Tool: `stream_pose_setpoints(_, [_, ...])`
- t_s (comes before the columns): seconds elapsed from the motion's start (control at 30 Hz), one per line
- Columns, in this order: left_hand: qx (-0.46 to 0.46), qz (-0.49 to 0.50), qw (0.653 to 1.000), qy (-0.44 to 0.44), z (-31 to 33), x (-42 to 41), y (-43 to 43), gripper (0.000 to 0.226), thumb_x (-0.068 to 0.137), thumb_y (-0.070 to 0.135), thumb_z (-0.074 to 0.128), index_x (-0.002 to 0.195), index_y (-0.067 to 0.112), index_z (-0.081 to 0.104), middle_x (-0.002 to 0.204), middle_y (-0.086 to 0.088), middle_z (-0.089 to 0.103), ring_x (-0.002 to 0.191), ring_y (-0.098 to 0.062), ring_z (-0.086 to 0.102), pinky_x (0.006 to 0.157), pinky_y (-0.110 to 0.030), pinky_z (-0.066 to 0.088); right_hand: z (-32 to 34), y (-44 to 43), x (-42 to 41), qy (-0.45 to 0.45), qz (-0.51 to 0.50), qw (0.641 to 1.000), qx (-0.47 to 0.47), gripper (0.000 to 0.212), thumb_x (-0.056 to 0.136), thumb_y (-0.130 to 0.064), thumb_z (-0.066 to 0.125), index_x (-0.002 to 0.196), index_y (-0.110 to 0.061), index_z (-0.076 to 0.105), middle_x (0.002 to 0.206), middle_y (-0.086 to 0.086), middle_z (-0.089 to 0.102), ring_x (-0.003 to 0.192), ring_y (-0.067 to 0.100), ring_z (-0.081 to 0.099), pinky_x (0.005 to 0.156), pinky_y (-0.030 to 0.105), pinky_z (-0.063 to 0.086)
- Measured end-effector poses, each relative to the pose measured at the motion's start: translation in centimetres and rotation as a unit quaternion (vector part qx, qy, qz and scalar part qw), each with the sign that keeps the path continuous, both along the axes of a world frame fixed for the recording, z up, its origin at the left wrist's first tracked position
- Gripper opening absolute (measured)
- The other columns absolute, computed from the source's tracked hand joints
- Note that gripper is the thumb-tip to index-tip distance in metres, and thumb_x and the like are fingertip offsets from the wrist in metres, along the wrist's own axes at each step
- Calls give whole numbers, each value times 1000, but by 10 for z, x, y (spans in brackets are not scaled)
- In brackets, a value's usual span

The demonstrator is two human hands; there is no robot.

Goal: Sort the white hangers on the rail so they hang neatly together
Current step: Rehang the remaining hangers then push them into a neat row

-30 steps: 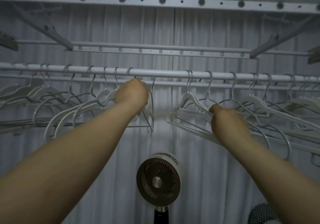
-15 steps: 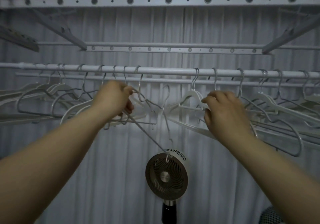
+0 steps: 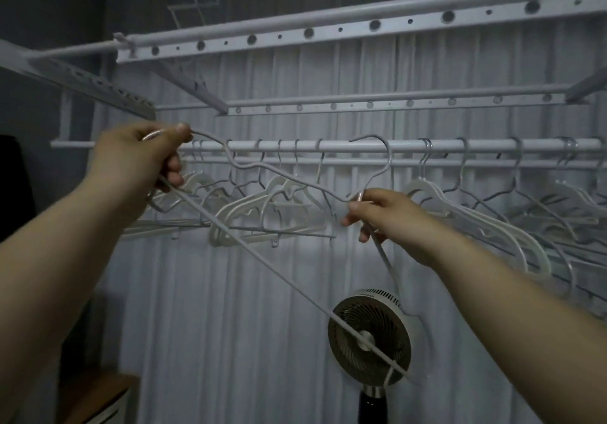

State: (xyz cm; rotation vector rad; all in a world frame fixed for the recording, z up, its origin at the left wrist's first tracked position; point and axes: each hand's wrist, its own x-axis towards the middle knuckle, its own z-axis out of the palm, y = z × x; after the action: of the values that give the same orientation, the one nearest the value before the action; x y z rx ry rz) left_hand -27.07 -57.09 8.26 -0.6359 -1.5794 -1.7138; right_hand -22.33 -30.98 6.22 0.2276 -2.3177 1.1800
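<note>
1. Lifting a thin wire hanger (image 3: 262,260) at the rail (image 3: 328,145), the left hand (image 3: 141,157) grips its raised shoulder; the right hand (image 3: 384,213), off the right-hand hangers (image 3: 476,220) since half a second ago, now pinches its neck.
2. Its hook stands between them and the left-hand hangers (image 3: 262,200); contact with the rail is unclear.
3. Its lower bar slants across a pedestal fan (image 3: 369,335).

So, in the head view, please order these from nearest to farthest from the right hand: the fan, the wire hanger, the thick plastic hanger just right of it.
1. wire hanger: the right hand grips it just under its hook.
2. thick plastic hanger: on the rail, just right of the hand.
3. fan: well below, lower centre.
</note>
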Motion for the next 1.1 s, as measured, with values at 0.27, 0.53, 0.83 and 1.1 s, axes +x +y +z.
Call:
stream_pose_setpoints(0.27, [29, 41, 998, -27, 1, -22, 3, 14, 92, 21, 52, 80, 15, 57, 74, -9, 63, 37, 5, 57, 40, -8, 44, 18, -12, 22, 43, 142, 976, -156, 24, 95, -2, 42, 81, -15, 57, 42, -4, 63, 23, 1, 37, 30, 9, 25])
stream_pose_setpoints(0.53, [-90, 69, 993, 11, 12, -6, 73, 39, 90, 25, 54, 125, 9, 56, 129, -16, 57, 121, -27, 52, 100, -31, 40, 51, 1, 61, 92, 93, 965, -226, 25, 97, -4, 38, 79, -13, 53, 55, 3, 59, 23, 1, 40, 26, 8, 29])
stream_pose_setpoints(0.83, [-176, -120, 976, 45, 5, 27, 133, 24, 92, 20, 51, 82, 7, 69, 47, 15, 64, 52, 7, 59, 58, -8, 42, 60, 1, 56, 100, 33, 978, -179, 27, 97, -8, 42, 70, -8, 47, 31, -1, 59, 28, 4, 57, 33, 13, 49])
stream_pose_setpoints(1.1, [-275, -305, 905, -109, -18, 55, 131, 39, 91, 44, 41, 83, 12, 62, 49, 2, 68, 43, -7, 64, 56, -23, 53, 40, 10, 11, 73, -44, 988, -131, 31, 96, -11, 45, 66, -8, 46, 24, -5, 53, 21, 1, 50, 28, 9, 40])
